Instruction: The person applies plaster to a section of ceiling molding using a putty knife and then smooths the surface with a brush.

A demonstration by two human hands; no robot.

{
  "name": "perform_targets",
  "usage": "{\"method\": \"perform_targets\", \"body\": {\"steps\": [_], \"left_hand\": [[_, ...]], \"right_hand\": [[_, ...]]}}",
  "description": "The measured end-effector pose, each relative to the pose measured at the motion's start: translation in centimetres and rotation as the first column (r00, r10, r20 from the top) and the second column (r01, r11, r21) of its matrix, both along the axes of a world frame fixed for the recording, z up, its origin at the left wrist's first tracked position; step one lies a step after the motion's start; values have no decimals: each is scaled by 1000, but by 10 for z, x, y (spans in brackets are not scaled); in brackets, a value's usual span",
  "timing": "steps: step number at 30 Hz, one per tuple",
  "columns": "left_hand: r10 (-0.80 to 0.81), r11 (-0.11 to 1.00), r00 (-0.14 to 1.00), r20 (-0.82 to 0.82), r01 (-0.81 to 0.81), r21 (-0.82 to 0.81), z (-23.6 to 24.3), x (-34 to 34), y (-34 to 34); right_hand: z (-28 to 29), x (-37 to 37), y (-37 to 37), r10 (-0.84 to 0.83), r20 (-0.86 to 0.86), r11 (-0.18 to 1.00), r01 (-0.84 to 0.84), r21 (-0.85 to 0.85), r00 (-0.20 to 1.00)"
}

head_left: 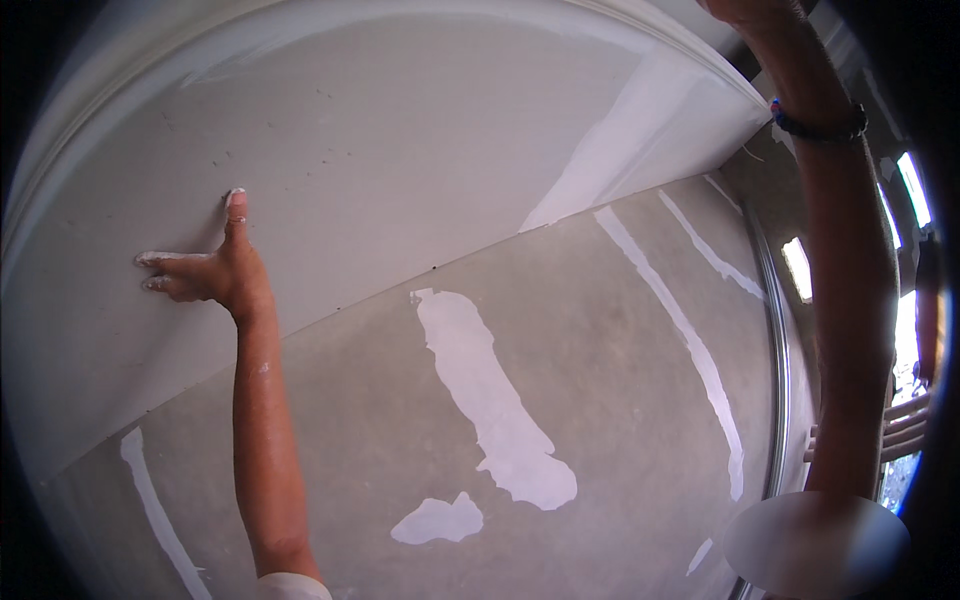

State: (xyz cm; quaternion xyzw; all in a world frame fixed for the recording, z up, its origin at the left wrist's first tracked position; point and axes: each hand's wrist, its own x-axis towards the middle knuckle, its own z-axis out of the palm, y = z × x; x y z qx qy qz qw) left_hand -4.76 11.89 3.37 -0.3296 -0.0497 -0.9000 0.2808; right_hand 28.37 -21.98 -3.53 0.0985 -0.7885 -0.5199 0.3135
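Note:
My left hand [228, 272] is spread against a smooth pale board [420, 140], thumb up and fingers pointing left. White paste coats its fingertips, and nothing is held in it. On the upper right my right arm reaches upward, with a dark beaded bracelet [820, 122] at the wrist. Only the lower part of my right hand [738, 10] shows at the top edge, near the board's curved rim. Its fingers are out of the picture, so what it holds or touches is hidden. A broad white smear [610, 145] crosses the board's right part.
A brownish-grey surface [600, 350] meets the pale board along a slanting seam. It bears a wide white filler patch [485, 400], a smaller one [438, 520] and several thin white stripes. A metal channel [778, 340] runs down the right, with bright openings [912, 190] beyond my right arm.

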Motion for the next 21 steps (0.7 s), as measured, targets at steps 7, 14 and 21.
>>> {"method": "perform_targets", "body": {"steps": [7, 14, 21], "left_hand": [[-30, 999, 1000, -2, 30, 35, -5, -3, 0], [16, 1000, 999, 28, -15, -26, -2, -10, 8], [-8, 998, 998, -56, 11, 64, 4, 20, -10]], "right_hand": [[-47, 128, 43, 47, -703, 997, 10, 77, 710], [-46, 191, 25, 129, -768, 983, 23, 184, 627], [-33, 28, 7, 36, -354, 986, 25, 165, 935]]}}
